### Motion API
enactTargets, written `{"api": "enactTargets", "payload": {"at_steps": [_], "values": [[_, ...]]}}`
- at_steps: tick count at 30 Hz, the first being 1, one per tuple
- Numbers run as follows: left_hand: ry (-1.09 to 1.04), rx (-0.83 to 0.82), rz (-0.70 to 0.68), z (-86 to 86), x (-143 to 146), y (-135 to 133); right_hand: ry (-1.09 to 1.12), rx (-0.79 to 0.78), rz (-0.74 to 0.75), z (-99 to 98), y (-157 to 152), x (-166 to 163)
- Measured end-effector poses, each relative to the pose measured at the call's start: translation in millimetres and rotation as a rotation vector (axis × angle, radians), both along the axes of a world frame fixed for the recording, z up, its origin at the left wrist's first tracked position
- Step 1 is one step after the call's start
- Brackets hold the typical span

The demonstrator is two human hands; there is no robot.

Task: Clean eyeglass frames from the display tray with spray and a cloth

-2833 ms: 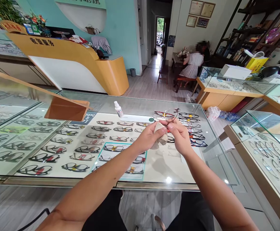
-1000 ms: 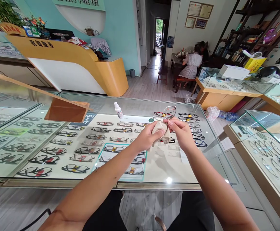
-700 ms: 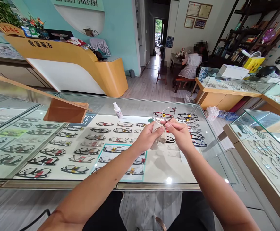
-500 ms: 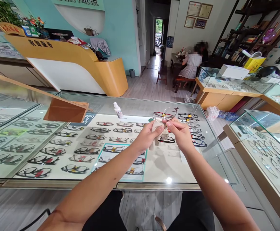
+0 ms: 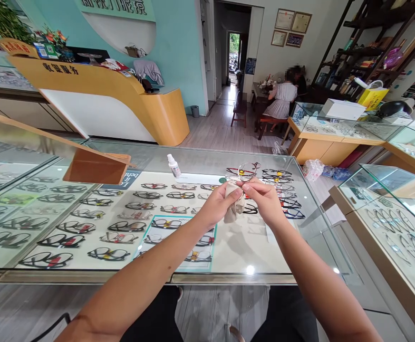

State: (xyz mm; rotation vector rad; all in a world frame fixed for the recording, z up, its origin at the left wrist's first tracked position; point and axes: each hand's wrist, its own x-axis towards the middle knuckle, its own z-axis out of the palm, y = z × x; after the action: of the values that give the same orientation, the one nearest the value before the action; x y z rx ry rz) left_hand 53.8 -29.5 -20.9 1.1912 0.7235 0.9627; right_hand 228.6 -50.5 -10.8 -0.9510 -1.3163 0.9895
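Above the glass counter, my left hand (image 5: 218, 203) is closed on a pale beige cloth (image 5: 234, 209), which hangs down below the fingers. My right hand (image 5: 263, 197) pinches a pair of thin-rimmed eyeglasses (image 5: 249, 172) close beside the cloth. One round lens of the eyeglasses sticks up past the fingertips; the rest is hidden by the hands and the cloth. Both hands nearly touch each other. A small white spray bottle (image 5: 173, 166) stands upright on the glass, left of and beyond the hands.
Rows of eyeglass frames (image 5: 149, 195) lie inside the glass display counter (image 5: 236, 280) beneath my arms. A wooden-framed mirror (image 5: 96, 164) stands on its left part. Another glass case (image 5: 389, 223) is to the right. Two people (image 5: 280, 97) sit at a table at the back.
The eyeglasses have turned in my fingers, so a round lens now shows upright above them. The cloth hangs a little fuller under my left hand. The camera view has shifted slightly.
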Motion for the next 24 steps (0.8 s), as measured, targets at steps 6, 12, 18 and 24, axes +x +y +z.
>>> {"api": "enactTargets", "payload": {"at_steps": [6, 12, 18, 24], "values": [[0.011, 0.048, 0.061, -1.9, 3, 2, -0.02, 0.008, -0.057, -0.7, 1, -1], [-0.022, 0.013, 0.04, -0.8, 1, 3, 0.019, -0.025, -0.045, -1.9, 2, -3], [-0.166, -0.112, -0.091, 7.4, -2, 3, 0.033, -0.028, -0.06, -0.1, 2, -1], [-0.223, -0.209, -0.119, 8.4, -3, 7, 0.054, -0.024, -0.078, 3.2, 1, 2]]}}
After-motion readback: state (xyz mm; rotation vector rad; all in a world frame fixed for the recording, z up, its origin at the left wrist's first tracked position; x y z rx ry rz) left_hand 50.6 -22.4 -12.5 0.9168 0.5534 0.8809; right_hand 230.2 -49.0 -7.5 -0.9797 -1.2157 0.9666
